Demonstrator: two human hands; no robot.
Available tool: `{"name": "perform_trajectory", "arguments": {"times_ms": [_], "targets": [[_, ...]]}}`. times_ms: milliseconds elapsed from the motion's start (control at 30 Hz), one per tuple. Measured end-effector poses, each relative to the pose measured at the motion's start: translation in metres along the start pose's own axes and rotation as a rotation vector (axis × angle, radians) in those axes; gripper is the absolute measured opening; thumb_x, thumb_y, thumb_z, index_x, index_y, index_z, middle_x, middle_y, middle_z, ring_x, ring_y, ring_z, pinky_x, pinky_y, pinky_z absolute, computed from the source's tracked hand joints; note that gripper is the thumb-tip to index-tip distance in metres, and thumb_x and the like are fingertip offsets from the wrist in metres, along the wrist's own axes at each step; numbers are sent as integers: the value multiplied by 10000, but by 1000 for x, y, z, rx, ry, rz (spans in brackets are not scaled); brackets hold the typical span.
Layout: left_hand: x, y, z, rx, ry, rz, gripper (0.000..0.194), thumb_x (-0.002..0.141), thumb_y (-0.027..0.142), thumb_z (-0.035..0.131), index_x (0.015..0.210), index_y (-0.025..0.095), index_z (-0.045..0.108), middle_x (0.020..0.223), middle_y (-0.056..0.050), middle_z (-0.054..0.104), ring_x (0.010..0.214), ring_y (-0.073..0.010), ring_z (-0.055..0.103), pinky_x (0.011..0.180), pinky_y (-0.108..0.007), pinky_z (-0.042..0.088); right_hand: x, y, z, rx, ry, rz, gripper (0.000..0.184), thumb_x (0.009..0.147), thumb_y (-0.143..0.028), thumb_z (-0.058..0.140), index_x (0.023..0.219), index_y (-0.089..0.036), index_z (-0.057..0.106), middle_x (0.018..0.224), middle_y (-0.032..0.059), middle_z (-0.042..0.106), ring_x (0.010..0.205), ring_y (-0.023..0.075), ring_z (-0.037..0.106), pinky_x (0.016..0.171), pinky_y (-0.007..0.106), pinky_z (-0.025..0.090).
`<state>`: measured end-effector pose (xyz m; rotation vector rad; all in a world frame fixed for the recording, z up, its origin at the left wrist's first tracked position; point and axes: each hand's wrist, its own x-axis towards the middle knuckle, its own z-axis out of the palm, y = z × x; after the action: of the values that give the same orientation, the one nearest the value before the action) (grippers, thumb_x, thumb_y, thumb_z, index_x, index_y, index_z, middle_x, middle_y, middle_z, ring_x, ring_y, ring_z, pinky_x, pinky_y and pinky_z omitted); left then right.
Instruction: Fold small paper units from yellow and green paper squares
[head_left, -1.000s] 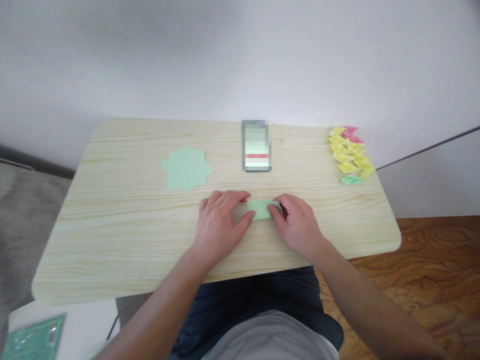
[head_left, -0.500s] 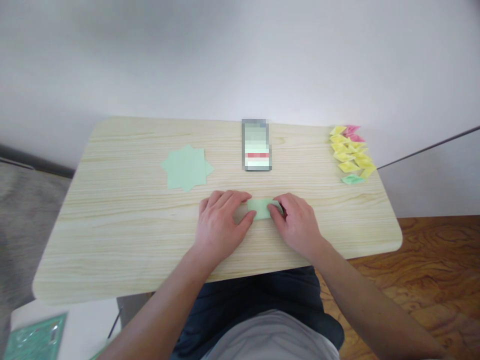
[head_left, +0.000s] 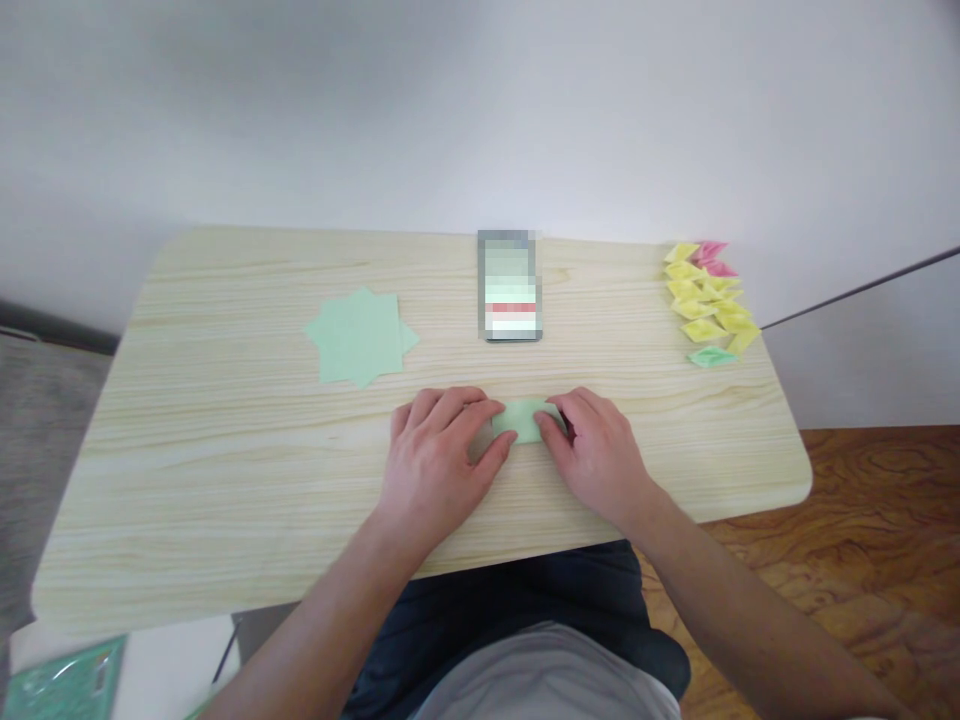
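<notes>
A narrow folded strip of light green paper (head_left: 525, 422) lies on the table in front of me, between my hands. My left hand (head_left: 444, 450) has its thumb and forefinger on the strip's left end, at its lower and upper edges. At the other end my right hand (head_left: 600, 445) pinches the paper between thumb and curled fingers, hiding that end. Up and to the left, flat green paper squares (head_left: 360, 337) lie stacked at different angles, making a star outline.
A phone (head_left: 510, 287) with a blurred screen stands at the table's back edge. Several folded yellow paper pieces (head_left: 701, 300), pink ones (head_left: 716, 258) and one green piece (head_left: 712, 357) sit at the far right. A green plastic packet (head_left: 64, 680) lies on a lower white surface.
The view has shifted a little, so the table sits slightly differently in it. Both hands keep their hold on the green strip, the left thumb moving a touch lower along it.
</notes>
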<state>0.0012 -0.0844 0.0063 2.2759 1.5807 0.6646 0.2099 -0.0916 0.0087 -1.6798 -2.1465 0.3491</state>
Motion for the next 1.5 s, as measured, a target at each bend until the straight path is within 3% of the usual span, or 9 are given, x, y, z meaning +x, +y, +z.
{"name": "perform_trajectory", "arguments": {"times_ms": [333, 867, 967, 1100, 1500], "targets": [[1, 0, 0, 14, 12, 3, 242, 930, 390, 677, 1138, 276, 723, 1201, -42, 710, 1098, -267, 598, 973, -452, 422, 1, -6, -5, -124, -17, 37, 200, 1013, -337, 563, 911, -197, 665, 807, 29, 672, 797, 201, 609, 720, 337, 360], [1, 2, 0, 13, 25, 23, 213, 920, 347, 693, 1122, 292, 732, 1170, -43, 705, 1079, -261, 607, 941, -445, 435, -2, -4, 0, -50, 21, 67, 176, 1001, -349, 587, 937, -199, 652, 828, 29, 682, 786, 193, 617, 735, 347, 395], [0, 2, 1, 10, 31, 23, 197, 925, 351, 688, 1108, 294, 735, 1167, -40, 707, 1077, -260, 609, 942, -446, 437, -3, -4, 1, 30, 48, 136, 182, 972, -345, 626, 1094, -210, 636, 810, 5, 659, 735, 183, 601, 717, 339, 419], [0, 1, 1, 3, 36, 29, 186, 926, 358, 689, 1094, 296, 739, 1157, -34, 711, 1062, -258, 608, 945, -449, 437, -5, -3, 3, 140, 90, 215, 443, 933, -305, 661, 1348, -235, 521, 820, -19, 636, 705, 174, 582, 705, 327, 459], [-1, 0, 3, -10, 62, 33, 197, 920, 351, 698, 1097, 280, 746, 1148, -39, 713, 1068, -259, 602, 956, -452, 449, -13, -2, 10, 97, 187, 190, 396, 955, -322, 639, 1324, -220, 541, 906, 17, 662, 824, 200, 620, 838, 388, 467]]}}
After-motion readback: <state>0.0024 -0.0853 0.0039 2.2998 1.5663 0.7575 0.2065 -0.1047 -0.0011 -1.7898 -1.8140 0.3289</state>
